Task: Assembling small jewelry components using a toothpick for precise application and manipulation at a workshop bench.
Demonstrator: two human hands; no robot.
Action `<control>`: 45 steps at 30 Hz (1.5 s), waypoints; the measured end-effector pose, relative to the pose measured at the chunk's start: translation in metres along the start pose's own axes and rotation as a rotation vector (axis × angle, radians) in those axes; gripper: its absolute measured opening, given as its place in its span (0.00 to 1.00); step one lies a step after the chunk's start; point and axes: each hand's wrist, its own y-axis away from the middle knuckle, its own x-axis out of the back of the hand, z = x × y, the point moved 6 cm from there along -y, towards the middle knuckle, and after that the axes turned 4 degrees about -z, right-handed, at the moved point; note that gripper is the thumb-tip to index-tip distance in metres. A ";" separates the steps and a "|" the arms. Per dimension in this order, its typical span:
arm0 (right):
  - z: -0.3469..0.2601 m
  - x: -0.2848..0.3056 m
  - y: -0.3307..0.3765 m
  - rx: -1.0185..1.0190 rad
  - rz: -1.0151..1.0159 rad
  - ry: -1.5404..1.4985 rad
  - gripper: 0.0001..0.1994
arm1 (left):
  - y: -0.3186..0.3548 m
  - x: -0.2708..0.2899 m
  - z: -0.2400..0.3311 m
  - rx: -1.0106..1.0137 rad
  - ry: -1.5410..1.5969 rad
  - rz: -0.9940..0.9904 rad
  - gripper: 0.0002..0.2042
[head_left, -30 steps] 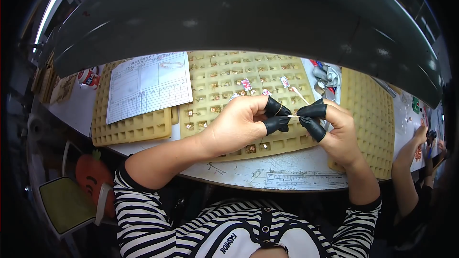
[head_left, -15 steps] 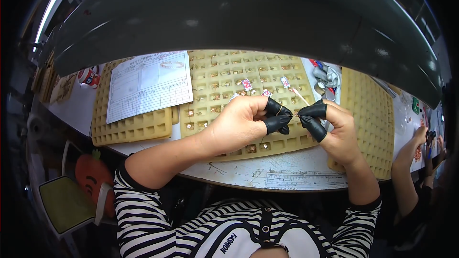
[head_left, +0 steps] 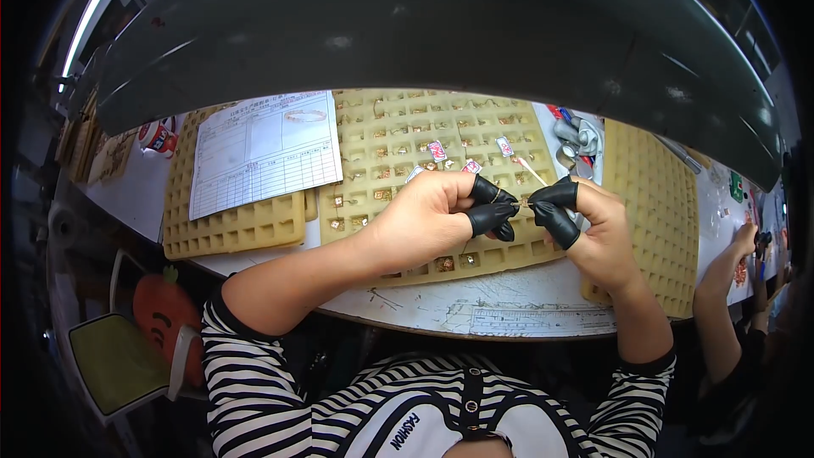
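Observation:
Over the middle tray, my left hand (head_left: 428,212) and my right hand (head_left: 598,225) meet almost tip to tip, both closed in a pinch. Black finger cots cover the thumbs and forefingers. Between the fingertips a small, thin gold-coloured jewellery piece (head_left: 523,203) shows; its exact kind is too small to tell. A pale thin stick (head_left: 532,171) slants up beside my right forefinger, its lower end hidden there. Beneath the hands lies a yellowish compartment tray (head_left: 500,260), with small gold-coloured pieces in many of its pockets and several little red-and-white tags (head_left: 437,150) on top.
A printed sheet (head_left: 263,157) covers part of the left tray (head_left: 233,235). Another compartment tray (head_left: 653,229) stands right. A grey lamp hood (head_left: 441,34) spans above the table (head_left: 407,309). Farther right, another person's hand (head_left: 746,239) works. An orange cushion (head_left: 161,322) rests on a chair.
My hands stay in nearly the same place, still pinching the small piece. The fingertips shift very slightly, and the piece between them appears a little turned.

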 end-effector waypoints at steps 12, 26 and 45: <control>0.003 0.000 0.001 -0.023 0.005 -0.015 0.05 | -0.003 -0.002 -0.001 -0.076 0.004 -0.052 0.08; 0.004 -0.002 0.001 -0.047 -0.063 -0.015 0.08 | -0.004 -0.002 -0.005 -0.021 0.084 -0.074 0.09; -0.021 0.000 -0.006 0.196 0.083 0.294 0.21 | -0.005 -0.002 -0.011 -0.050 0.091 -0.068 0.07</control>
